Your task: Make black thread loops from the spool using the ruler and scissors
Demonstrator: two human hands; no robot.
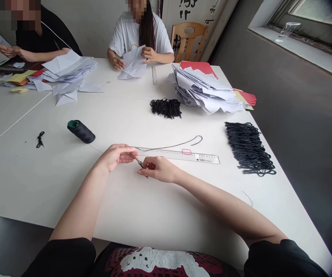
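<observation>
My left hand [117, 157] is closed, pinching one end of a black cord [171, 146] between thumb and fingers. From there the cord runs right along the clear ruler [209, 158] and ends in a loose hook shape. My right hand [160, 169] grips a small pair of scissors [142, 164], whose blades point at the left fingertips. Whether the blades touch the cord cannot be made out. A spool of black thread [82, 131] lies on its side beyond my left hand, with a small knotted black cord [40, 139] left of it.
Bundles of looped black cords [249, 148] lie at the right, with a smaller bundle [166, 108] farther back. A tall stack of white papers [206, 88] stands behind, another paper pile [67, 73] back left. Two people sit across the white table [119, 215]; one handles paper.
</observation>
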